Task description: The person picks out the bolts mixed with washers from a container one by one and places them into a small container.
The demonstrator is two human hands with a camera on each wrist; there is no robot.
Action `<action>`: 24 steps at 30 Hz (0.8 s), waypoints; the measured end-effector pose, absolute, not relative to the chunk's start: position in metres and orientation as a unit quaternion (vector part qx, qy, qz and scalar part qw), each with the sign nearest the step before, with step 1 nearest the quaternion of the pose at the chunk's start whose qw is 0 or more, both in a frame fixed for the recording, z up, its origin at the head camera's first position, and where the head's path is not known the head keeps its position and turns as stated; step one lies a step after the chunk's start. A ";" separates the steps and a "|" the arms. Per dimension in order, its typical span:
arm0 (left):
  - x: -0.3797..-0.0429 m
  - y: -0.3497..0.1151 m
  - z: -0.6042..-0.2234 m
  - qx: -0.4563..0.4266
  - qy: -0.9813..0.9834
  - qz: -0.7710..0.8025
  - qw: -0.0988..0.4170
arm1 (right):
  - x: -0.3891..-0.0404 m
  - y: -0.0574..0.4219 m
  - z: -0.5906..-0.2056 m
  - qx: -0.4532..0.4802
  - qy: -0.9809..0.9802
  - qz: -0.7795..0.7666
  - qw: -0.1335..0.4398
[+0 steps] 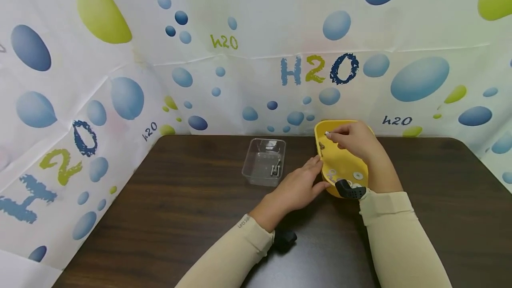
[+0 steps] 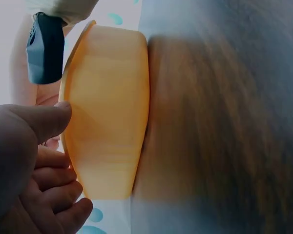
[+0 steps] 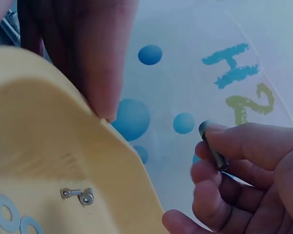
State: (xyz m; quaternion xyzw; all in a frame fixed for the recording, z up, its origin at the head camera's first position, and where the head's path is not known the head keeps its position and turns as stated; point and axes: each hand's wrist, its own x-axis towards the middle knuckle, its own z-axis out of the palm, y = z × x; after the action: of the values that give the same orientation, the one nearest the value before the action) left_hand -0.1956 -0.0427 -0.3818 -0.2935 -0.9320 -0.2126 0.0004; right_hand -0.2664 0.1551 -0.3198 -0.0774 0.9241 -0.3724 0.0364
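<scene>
My right hand [image 1: 354, 139] is over the yellow tray [image 1: 340, 159] and pinches a socket-head screw [image 3: 215, 148] between thumb and fingers. In the right wrist view the screw is tilted, its head up. My left hand [image 1: 298, 186] touches the tray's left side and near corner, its fingers laid against the rim and the thumb [image 2: 56, 119] on the wall. Inside the tray lie a pair of small screws [image 3: 78, 195] and several flat washers [image 1: 358, 175]. To the left stands a clear plastic box [image 1: 256, 174] with a few screws [image 1: 275, 168] in it.
Both containers stand on a dark wood-grain table [image 1: 192, 199], near its back edge. Behind it hangs a white sheet [image 1: 256, 79] printed with blue and green drops. Black wrist cameras [image 1: 350, 189] sit under both cuffs; the right one overlaps the tray's near edge in the head view.
</scene>
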 end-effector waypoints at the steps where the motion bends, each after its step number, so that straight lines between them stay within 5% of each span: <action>1: -0.196 -0.045 -0.382 -0.296 -0.931 -0.213 -0.003 | -0.266 0.155 -0.319 -0.081 0.924 -0.372 0.036; 9: -0.191 -0.067 -0.379 -0.314 -0.927 -0.205 -0.011 | -0.267 0.153 -0.324 -0.107 0.925 -0.363 0.026; 24: -0.188 -0.133 -0.376 -0.302 -0.919 -0.239 0.083 | -0.265 0.131 -0.332 -0.137 0.916 -0.377 0.030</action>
State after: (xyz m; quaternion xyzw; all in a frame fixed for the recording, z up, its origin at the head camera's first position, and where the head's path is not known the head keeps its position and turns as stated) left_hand -0.1881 -0.1329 -0.3759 -0.3024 -0.9190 -0.2388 0.0831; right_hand -0.2654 0.1306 -0.3316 -0.1367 0.9158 -0.3765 0.0301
